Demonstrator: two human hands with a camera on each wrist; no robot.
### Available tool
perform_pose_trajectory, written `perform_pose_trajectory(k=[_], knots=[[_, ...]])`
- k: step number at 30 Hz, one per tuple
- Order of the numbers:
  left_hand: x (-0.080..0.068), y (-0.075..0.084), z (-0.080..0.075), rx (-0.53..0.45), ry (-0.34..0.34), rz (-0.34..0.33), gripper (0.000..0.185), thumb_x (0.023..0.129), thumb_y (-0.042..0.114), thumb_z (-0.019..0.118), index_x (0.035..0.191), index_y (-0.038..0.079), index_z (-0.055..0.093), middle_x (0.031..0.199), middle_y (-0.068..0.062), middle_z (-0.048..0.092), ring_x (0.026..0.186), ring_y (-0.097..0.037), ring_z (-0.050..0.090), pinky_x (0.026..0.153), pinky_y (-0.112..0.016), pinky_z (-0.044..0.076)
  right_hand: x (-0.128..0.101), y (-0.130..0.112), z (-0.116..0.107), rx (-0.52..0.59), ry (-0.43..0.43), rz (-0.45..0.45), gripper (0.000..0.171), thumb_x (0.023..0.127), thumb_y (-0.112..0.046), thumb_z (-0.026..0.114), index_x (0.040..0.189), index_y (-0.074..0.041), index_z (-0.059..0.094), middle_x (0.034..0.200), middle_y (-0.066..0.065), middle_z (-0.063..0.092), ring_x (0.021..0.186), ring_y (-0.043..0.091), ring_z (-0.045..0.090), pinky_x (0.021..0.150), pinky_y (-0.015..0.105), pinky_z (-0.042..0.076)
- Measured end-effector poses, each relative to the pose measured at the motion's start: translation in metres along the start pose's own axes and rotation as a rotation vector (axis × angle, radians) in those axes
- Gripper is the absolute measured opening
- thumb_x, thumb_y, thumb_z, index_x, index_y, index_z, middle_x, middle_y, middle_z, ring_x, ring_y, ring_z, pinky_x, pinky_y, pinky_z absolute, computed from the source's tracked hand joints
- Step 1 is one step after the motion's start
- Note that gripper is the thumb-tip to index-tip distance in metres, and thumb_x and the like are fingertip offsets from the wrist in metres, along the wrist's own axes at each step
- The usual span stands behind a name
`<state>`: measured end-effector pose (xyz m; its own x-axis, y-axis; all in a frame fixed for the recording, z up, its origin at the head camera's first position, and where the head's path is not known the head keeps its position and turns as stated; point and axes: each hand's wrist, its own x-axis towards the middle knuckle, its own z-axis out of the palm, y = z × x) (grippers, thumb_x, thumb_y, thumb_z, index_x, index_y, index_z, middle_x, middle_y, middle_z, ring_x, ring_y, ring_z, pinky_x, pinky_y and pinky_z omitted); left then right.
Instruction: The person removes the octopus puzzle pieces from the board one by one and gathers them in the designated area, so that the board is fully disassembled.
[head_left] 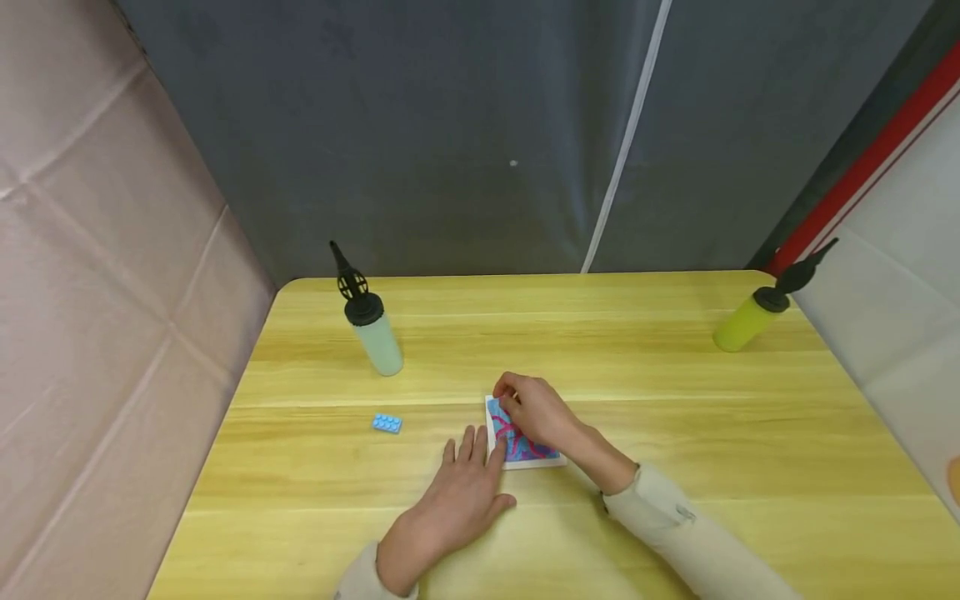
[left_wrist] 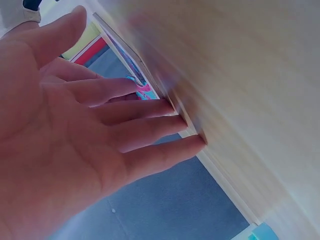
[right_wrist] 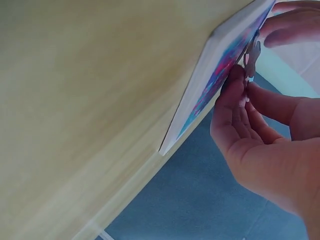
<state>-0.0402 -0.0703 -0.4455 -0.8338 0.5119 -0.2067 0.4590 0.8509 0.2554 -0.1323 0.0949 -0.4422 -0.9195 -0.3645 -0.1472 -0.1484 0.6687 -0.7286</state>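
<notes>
A small white-edged board point(head_left: 528, 456) with a blue and pink picture lies flat on the yellow wooden table point(head_left: 675, 400). My right hand point(head_left: 522, 407) hovers over the board's far part with fingers curled. In the right wrist view the right hand point(right_wrist: 244, 82) pinches a small jigsaw-like piece point(right_wrist: 252, 51) against the board point(right_wrist: 215, 85). My left hand point(head_left: 471, 457) lies flat on the table with straight fingers, its fingertips against the board's left edge. The left wrist view shows the left hand point(left_wrist: 130, 125) spread beside the board point(left_wrist: 134, 70).
A small blue brick point(head_left: 387, 423) lies left of the hands. A pale green squeeze bottle point(head_left: 375, 337) stands at the back left, and a yellow-green one point(head_left: 742, 325) leans at the back right. Grey and brown panels wall in the table.
</notes>
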Motion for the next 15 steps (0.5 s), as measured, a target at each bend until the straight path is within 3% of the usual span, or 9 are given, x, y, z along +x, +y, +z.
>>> perform_pose_trajectory(k=[6,15], knots=[[0.0012,-0.0001,0.0014,0.129,0.017,-0.01,0.075,0.099,0.051,0.063,0.154,0.004,0.046,0.159,-0.024,0.045,0.149,-0.041,0.042,0.115,-0.057,0.042,0.0001,0.0009,0.0001,-0.034,0.013,-0.013,0.012,0.103,-0.007,0.059,0.11,-0.006,0.068,0.077,0.001,0.063,0.059,0.01,0.052,0.059,0.024,0.045],[0.0029,0.0003,0.0009,0.116,-0.004,-0.036,0.073,0.1,0.051,0.061,0.154,0.004,0.046,0.16,-0.023,0.043,0.15,-0.04,0.041,0.116,-0.057,0.041,0.0029,0.004,-0.0004,0.017,0.025,0.023,0.009,0.102,-0.005,0.06,0.107,-0.005,0.067,0.079,0.002,0.066,0.059,0.011,0.056,0.06,0.026,0.047]])
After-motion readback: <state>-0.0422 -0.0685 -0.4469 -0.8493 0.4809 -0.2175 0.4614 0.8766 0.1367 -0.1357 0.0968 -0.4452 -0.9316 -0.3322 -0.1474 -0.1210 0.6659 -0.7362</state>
